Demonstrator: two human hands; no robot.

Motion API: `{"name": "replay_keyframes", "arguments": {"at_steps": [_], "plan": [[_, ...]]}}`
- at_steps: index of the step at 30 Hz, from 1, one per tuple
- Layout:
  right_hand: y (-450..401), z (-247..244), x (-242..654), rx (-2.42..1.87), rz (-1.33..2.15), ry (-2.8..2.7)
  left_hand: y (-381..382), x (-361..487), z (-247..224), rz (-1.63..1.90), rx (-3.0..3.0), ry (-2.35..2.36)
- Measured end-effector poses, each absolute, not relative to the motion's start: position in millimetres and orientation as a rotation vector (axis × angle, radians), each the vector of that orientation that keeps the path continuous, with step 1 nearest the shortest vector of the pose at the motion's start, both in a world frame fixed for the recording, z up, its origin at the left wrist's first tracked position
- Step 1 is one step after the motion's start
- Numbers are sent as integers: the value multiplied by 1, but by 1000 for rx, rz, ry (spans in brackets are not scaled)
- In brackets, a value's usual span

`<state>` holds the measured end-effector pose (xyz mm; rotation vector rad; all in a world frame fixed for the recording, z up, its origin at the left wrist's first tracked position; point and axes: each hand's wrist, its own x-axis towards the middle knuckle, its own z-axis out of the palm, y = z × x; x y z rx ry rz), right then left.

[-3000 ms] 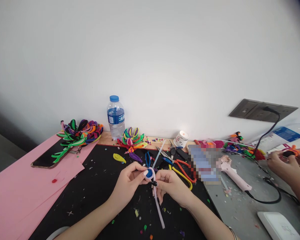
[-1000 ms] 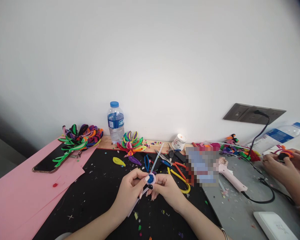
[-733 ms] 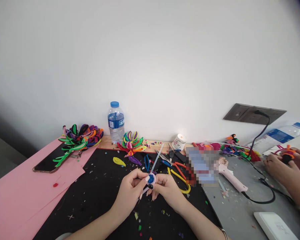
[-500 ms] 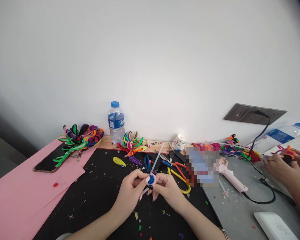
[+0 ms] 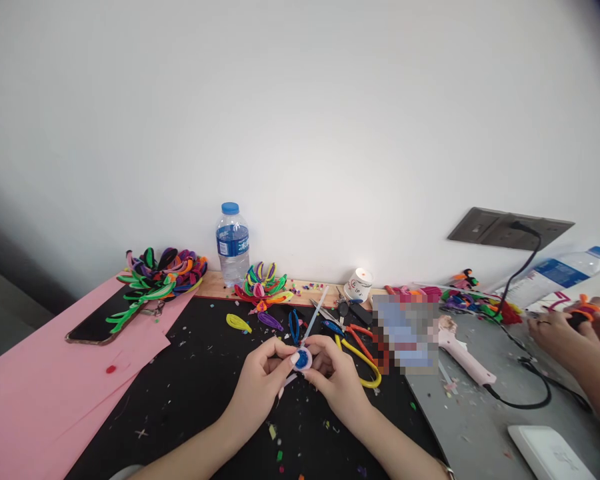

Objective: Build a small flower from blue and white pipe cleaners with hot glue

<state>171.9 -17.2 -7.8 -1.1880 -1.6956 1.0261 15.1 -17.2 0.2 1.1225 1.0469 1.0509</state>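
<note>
Between my two hands is a small round coil, fuzzy blue in the middle with a pale lilac rim. My left hand pinches its left side, thumb over the blue face. The thumb and fingers of my right hand grip the right side of the rim. A long translucent strip stretches away behind the coil, partly hidden by the hands. Just past my fingers lie fuzzy loops of blue, purple and yellow. Yellow-handled pliers lie beside my right hand.
A water bottle stands by the wall near a bundle of colourful loops and a phone. Scissors, a paper cup and a corded pink glue gun lie to the right. Another person's hands work at far right.
My right hand has shifted up slightly around the coil's rim, its fingers now at the upper right. A small black oval below the coil is no longer visible.
</note>
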Motion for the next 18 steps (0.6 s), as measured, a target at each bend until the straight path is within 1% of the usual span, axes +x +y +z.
{"name": "replay_keyframes", "arguments": {"at_steps": [3, 7, 18], "plan": [[-19, -6, 173, -1181, 872, -1791, -17, 15, 0, 1044, 1110, 1028], [-20, -6, 173, -1175, 759, -1850, -17, 15, -1, 1032, 1096, 1024], [-20, -5, 174, -1197, 728, -1866, -17, 15, -3, 1041, 1087, 1016]]}}
